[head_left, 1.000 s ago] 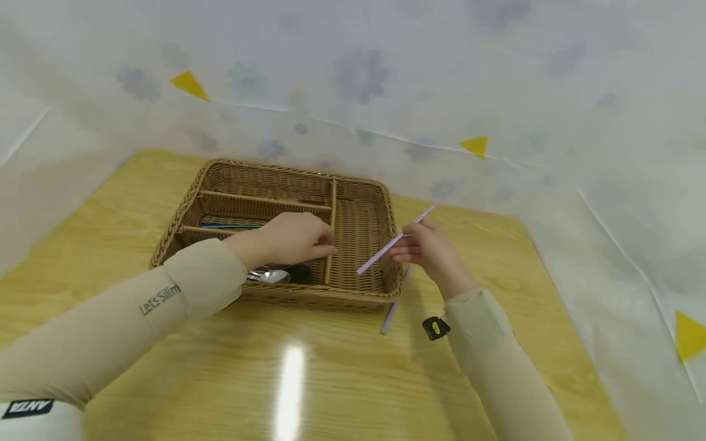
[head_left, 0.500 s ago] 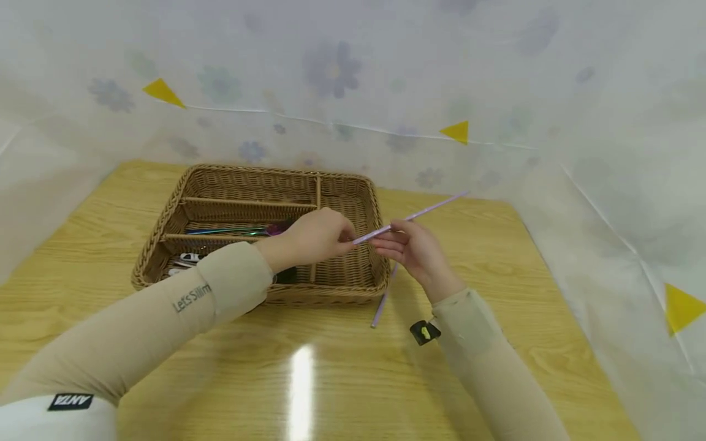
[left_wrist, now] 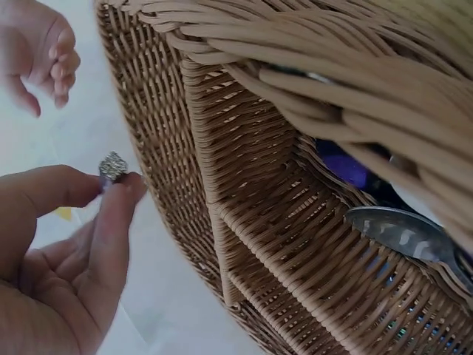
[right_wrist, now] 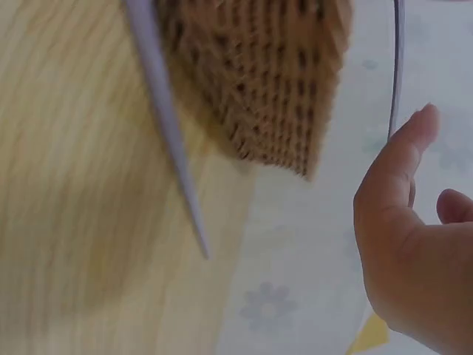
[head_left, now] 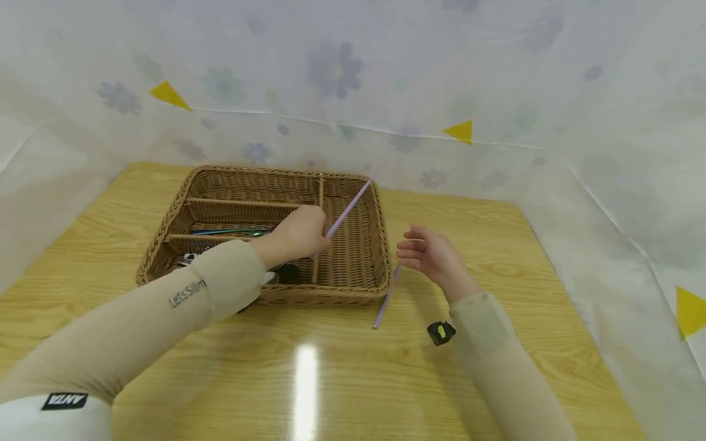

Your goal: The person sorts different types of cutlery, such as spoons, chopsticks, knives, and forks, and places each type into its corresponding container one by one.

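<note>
My left hand [head_left: 298,236] pinches a thin purple chopstick [head_left: 349,209] near one end, over the wicker basket [head_left: 325,298]. The chopstick slants up and away across the right-hand compartment. From the left wrist, its silvery patterned end [left_wrist: 113,166] shows between thumb and fingers. To the right of the basket, my right hand [head_left: 436,257] is raised with its fingers loosely bent and nothing in them. A second purple chopstick [head_left: 388,299] lies on the table along the basket's right side; the right wrist view shows its tapered length [right_wrist: 166,111].
Blue-green cutlery handles [head_left: 220,231] lie in the basket's middle left compartment. Spoons and other cutlery fill the front one, a metal spoon [left_wrist: 403,231] among them, partly behind my left arm. A flower-printed white sheet [head_left: 336,67] hangs behind the wooden table [head_left: 353,373].
The chopstick has passed from my right hand to my left, which first reached over to it. It has swung left over the basket, and my right hand has drawn back slightly rightward.
</note>
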The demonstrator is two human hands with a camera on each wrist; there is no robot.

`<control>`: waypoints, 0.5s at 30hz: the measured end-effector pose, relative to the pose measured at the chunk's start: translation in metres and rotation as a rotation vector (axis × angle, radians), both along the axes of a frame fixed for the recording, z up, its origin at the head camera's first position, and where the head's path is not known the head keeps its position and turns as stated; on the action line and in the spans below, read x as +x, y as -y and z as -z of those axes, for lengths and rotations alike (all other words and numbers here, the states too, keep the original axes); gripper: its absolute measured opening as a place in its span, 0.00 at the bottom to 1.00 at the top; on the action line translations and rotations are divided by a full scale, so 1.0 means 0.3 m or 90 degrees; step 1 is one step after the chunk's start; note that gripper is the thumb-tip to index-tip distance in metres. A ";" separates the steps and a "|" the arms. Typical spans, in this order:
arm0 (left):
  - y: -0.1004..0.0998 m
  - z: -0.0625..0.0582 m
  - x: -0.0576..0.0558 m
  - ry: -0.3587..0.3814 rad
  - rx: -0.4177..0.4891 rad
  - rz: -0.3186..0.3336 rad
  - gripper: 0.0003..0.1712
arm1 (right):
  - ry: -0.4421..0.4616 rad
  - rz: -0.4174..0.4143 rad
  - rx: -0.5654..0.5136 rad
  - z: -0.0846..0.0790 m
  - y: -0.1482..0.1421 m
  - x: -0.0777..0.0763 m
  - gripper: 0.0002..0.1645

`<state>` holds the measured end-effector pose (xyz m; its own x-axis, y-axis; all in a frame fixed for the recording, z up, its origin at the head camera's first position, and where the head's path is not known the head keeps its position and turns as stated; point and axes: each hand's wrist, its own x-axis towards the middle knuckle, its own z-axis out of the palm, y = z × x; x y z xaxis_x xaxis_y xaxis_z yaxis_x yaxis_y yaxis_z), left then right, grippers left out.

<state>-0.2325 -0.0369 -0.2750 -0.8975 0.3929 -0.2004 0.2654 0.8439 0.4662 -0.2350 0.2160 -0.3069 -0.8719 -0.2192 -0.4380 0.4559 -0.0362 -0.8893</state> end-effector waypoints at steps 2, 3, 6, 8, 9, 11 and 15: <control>-0.008 0.008 -0.008 0.001 -0.020 -0.010 0.09 | 0.010 0.005 0.003 0.011 -0.025 0.001 0.18; -0.013 0.010 -0.012 0.002 -0.029 -0.014 0.09 | 0.014 0.007 0.005 0.017 -0.037 0.001 0.16; -0.028 0.015 -0.019 0.017 -0.041 -0.024 0.07 | 0.016 0.013 0.021 0.034 -0.066 0.000 0.20; -0.039 0.020 -0.024 0.031 -0.044 -0.025 0.06 | 0.009 0.011 0.058 0.047 -0.079 -0.003 0.25; -0.046 0.025 -0.027 0.036 -0.047 -0.024 0.07 | 0.004 0.008 0.083 0.054 -0.083 -0.006 0.27; -0.060 0.037 -0.034 0.045 -0.052 -0.021 0.08 | -0.006 -0.016 0.154 0.070 -0.087 -0.012 0.30; -0.101 0.066 -0.045 0.056 -0.097 -0.004 0.09 | -0.029 -0.103 0.345 0.100 -0.085 -0.023 0.28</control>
<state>-0.2459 -0.0067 -0.2949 -0.8765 0.3461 -0.3347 0.2233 0.9081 0.3542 -0.2420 0.2415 -0.3368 -0.8664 -0.1061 -0.4879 0.3785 0.4978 -0.7803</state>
